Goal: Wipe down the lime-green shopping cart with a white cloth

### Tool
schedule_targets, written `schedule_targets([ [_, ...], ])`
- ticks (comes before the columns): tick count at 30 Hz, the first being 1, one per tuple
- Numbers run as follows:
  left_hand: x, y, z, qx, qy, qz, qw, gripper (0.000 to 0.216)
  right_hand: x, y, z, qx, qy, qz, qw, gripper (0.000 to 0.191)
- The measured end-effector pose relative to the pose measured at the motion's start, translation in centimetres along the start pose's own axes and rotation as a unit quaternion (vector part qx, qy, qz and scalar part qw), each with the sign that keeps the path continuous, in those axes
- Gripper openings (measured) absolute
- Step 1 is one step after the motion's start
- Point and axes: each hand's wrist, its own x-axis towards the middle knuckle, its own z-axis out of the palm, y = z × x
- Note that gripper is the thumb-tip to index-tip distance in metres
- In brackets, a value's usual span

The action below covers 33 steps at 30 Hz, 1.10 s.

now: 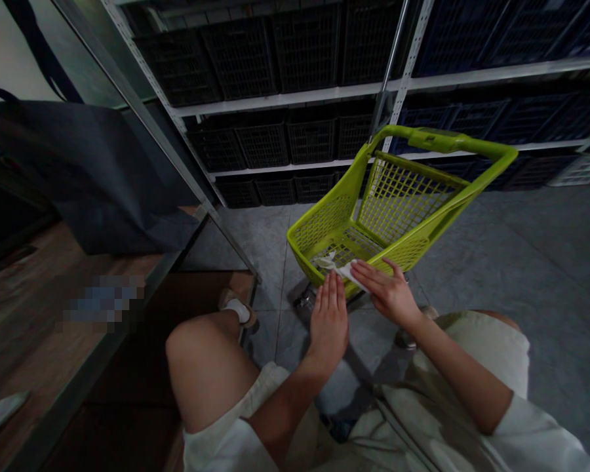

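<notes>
A lime-green shopping cart (pixel 408 254) with lattice sides stands on the floor in front of my knees. At its near rim is a white tissue or thin cloth (pixel 347 270), crumpled, with another pale piece (pixel 324 261) showing just inside the basket; I cannot tell whether they are joined. My right hand (pixel 387 292) has the white tissue under its fingers, which lie close together with the thumb raised. Beside it, my left hand (pixel 330 314) is stretched flat, palm down, fingertips at the rim near the tissue. Its palm side is hidden.
Behind the cart rise white metal shelves (pixel 285 99) with black crates (pixel 240 59) and blue crates (pixel 506 118). At left, a wooden bench with a metal edge (pixel 152 278) bears a dark bag (pixel 103 177) and a blurred-out item. Grey floor (pixel 526 262) extends right.
</notes>
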Motion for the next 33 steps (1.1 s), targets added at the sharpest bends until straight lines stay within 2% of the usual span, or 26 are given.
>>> schedule_targets([
  [2,0.0,0.0,0.1,-0.004,-0.001,0.005,1.0,0.068,-0.4,3.1,-0.5,-0.022,0.023,0.044,0.999,0.073],
  [4,0.0,0.0,0.2,-0.011,0.004,0.005,1.0,0.07,-0.6,5.1,-0.8,-0.047,0.058,0.114,0.991,0.068],
  [5,0.0,0.0,0.3,-0.013,0.007,0.005,1.0,0.071,-0.5,5.3,-0.7,-0.057,0.073,0.147,0.985,0.065],
  [7,0.1,0.0,0.4,-0.013,0.01,0.001,1.0,0.071,-0.2,3.9,-0.4,-0.064,0.082,0.18,0.978,0.061],
  [9,0.1,0.0,0.5,-0.011,0.011,-0.001,1.0,0.069,0.2,0.9,0.2,-0.045,0.057,0.152,0.986,0.06],
  [11,0.0,0.1,0.4,-0.01,0.011,-0.005,1.0,0.069,0.5,-2.1,0.6,-0.014,0.022,0.089,0.996,0.063],
  [13,0.0,0.1,0.2,-0.012,0.009,-0.007,1.0,0.069,0.5,-3.4,0.7,0.009,-0.002,0.034,0.999,0.066],
  [15,0.0,0.0,0.1,-0.012,0.004,-0.007,1.0,0.07,0.3,-2.3,0.5,0.016,-0.008,0.007,1.0,0.07],
  [17,0.0,0.0,0.1,-0.011,0.0,-0.004,1.0,0.07,-0.2,0.6,0.2,0.011,0.001,0.004,1.0,0.071],
  [19,0.0,0.0,0.2,-0.009,0.001,-0.001,1.0,0.071,-0.5,3.6,-0.2,-0.007,0.03,0.037,0.999,0.068],
  [21,0.1,0.0,0.3,-0.008,0.003,0.001,1.0,0.071,-0.6,5.1,-0.3,-0.028,0.065,0.098,0.993,0.064],
  [22,0.1,0.0,0.4,-0.007,0.004,0.002,1.0,0.07,-0.6,5.0,-0.2,-0.036,0.079,0.129,0.988,0.063],
  [24,0.1,0.0,0.5,-0.006,0.008,0.003,1.0,0.069,-0.3,3.1,0.2,-0.038,0.081,0.161,0.983,0.063],
  [27,0.0,0.1,0.7,-0.001,0.012,-0.003,1.0,0.068,0.2,-1.7,0.9,-0.008,0.039,0.105,0.994,0.068],
  [29,0.0,0.1,0.7,0.0,0.009,-0.006,1.0,0.069,0.3,-3.6,1.2,0.012,0.016,0.047,0.999,0.072],
  [31,-0.1,0.1,0.6,-0.004,0.006,-0.006,1.0,0.071,0.1,-3.0,1.0,0.016,0.001,0.011,1.0,0.074],
  [33,-0.1,0.0,0.5,-0.014,0.006,-0.003,1.0,0.073,-0.3,-0.3,0.5,0.005,-0.003,0.004,1.0,0.075],
])
